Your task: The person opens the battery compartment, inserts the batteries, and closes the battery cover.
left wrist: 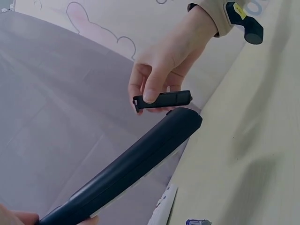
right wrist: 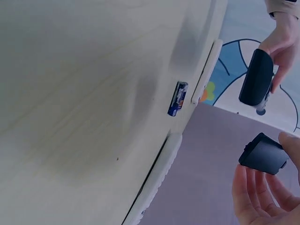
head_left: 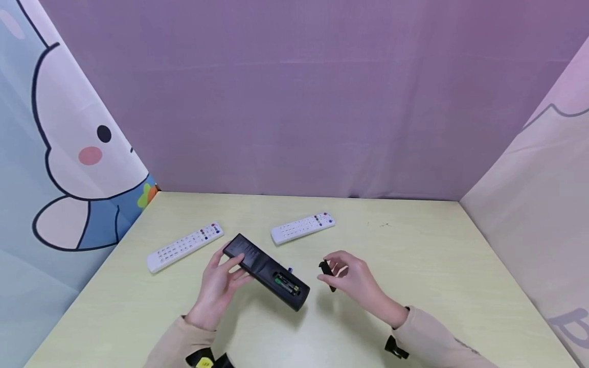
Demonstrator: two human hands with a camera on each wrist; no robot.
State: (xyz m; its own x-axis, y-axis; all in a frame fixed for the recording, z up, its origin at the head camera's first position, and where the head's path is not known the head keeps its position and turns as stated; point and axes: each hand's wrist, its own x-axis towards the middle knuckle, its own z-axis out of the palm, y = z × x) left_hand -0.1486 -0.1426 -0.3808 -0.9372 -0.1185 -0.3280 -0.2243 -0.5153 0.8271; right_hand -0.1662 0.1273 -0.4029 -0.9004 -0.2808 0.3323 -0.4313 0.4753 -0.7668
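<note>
- The black remote (head_left: 255, 265) is gripped at one end by the left hand (head_left: 215, 296), with the thumb laid across its back and fingers tucked beneath.
- It is held above the worktop (head_left: 428, 260), left of its middle, back upward and slanted so that the far end is pointed towards the right and the near edge.
- In that end an uncovered battery compartment (head_left: 286, 283) is shown, with a green-and-black battery seated inside.
- A small black cover (left wrist: 168, 99) is pinched between thumb and fingers by the right hand (head_left: 361, 278), near the compartment end but apart from it.
- Both forearms are brought in from the near edge, clad in beige sleeves (head_left: 434, 335).
- On the worktop, beyond the black remote, something blue-wrapped and battery-like (right wrist: 178, 98) is laid; whether one or two cannot be told.
- One white remote (head_left: 185, 247) is set slantwise by the left edge, another (head_left: 302, 228) nearer the far edge, both with buttons upward.
- The far edge is backed by a purple cloth (head_left: 299, 102); the left edge is flanked by a cartoon-printed panel (head_left: 87, 122), the right by a pale printed one (head_left: 547, 204).
</note>
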